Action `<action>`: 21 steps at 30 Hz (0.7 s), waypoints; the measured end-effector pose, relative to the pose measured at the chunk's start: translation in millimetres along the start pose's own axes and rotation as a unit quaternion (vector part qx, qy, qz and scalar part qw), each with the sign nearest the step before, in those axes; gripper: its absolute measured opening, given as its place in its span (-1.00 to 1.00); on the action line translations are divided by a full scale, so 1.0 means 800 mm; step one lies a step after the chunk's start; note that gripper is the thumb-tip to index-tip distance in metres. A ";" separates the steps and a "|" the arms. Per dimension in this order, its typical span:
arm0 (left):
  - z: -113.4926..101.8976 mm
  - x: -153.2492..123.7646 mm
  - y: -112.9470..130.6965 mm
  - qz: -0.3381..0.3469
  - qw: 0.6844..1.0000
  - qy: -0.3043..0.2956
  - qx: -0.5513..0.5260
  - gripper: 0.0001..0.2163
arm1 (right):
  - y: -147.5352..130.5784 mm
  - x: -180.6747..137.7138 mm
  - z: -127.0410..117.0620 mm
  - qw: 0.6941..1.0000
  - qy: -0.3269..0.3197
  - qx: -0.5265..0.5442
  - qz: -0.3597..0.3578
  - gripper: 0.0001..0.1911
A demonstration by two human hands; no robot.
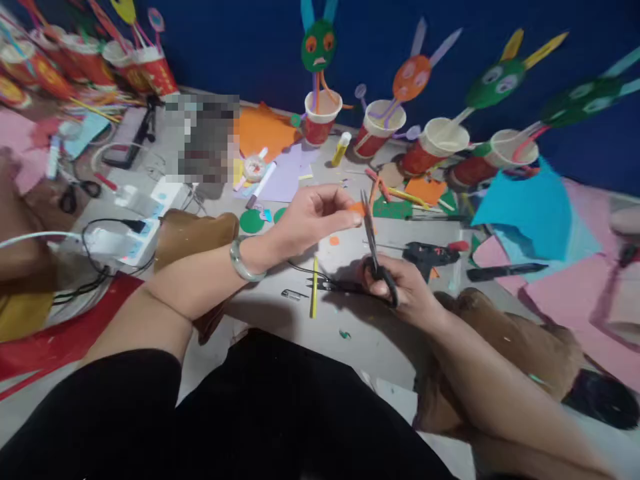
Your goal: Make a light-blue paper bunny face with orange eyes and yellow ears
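Note:
Between the thumb and fingers of my left hand is a small piece of orange paper. A jade-like bangle rings that wrist. My right hand grips black-handled scissors, blades pointing up beside the orange paper. Whether the blades touch the paper is hard to tell. On the table under my hands lie a small orange scrap, a yellow stick and a small metal pin. A green paper circle lies left of my left hand.
Paper cups with paper-faced figures line the blue wall. To the right are a black glue gun, blue paper and pink paper. A white power strip with cables lies left. Another person's arm shows at the left edge.

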State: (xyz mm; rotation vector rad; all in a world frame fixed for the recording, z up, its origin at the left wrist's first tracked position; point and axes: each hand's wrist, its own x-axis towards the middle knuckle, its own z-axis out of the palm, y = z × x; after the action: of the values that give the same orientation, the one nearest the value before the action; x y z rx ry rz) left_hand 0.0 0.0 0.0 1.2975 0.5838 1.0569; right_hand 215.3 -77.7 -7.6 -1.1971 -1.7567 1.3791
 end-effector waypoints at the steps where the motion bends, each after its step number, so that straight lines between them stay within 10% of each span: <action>1: 0.000 0.000 0.000 -0.002 1.000 0.001 0.001 -0.72 | 0.000 0.001 0.000 1.000 0.000 -0.002 -0.002 -0.24; 21: 0.000 0.000 0.001 0.007 1.000 0.017 0.005 -0.76 | -0.001 0.000 -0.003 1.000 0.001 -0.028 -0.010 -0.24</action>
State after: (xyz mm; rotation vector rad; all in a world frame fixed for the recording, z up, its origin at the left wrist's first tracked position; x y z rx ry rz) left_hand -0.3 -0.2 0.8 1.2963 0.6057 1.0907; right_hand 217.3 -76.7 -6.4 -1.2056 -1.8119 1.3246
